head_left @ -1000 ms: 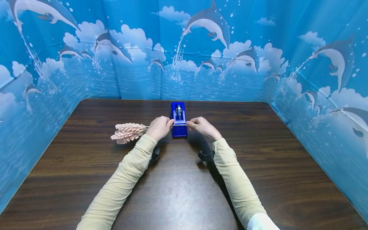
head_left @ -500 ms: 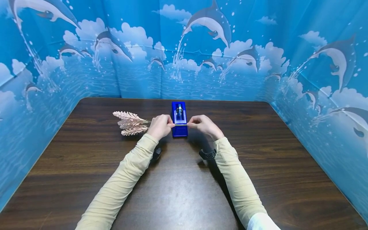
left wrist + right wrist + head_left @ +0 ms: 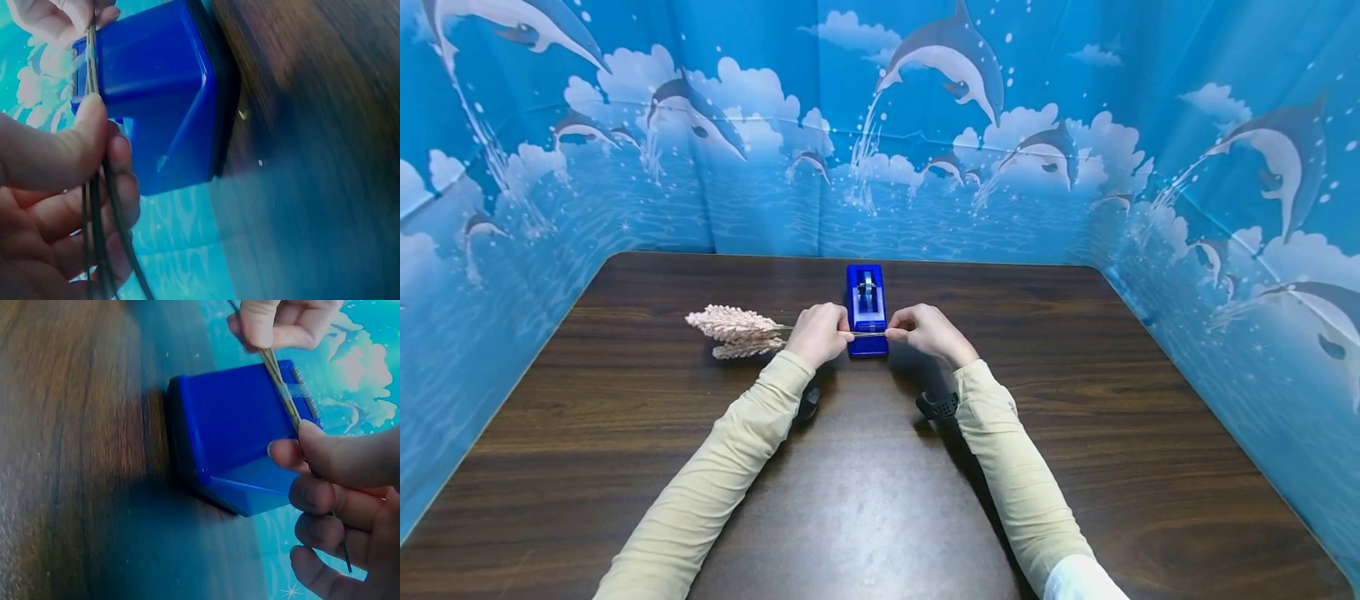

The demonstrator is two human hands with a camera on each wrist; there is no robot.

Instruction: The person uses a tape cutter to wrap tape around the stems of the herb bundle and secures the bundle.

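Observation:
A bunch of dried flowers with pale pink, fluffy heads [image 3: 730,327] points left in the head view. My left hand [image 3: 820,333] pinches its thin stems [image 3: 284,394] between thumb and index finger, with loose stems trailing past the palm in the left wrist view. Toward the stem ends, my right hand [image 3: 928,335] pinches the same bundle. The stretch of stems between both hands crosses over the front of a blue tape dispenser [image 3: 868,345]. Clear tape [image 3: 296,391] lies against the stems beside the dispenser's toothed cutting edge. Whether it wraps round them, I cannot tell.
A dark brown wooden table [image 3: 880,500] lies under everything. Blue curtains with dolphins [image 3: 947,67] enclose its back and sides. A black band [image 3: 937,406] is at the right wrist, and a dark device [image 3: 807,403] is at the left one.
The stems and both hands have come slightly nearer along the dispenser. The flower heads spread apart and shifted, then drew together again at the left. The dispenser stays in place.

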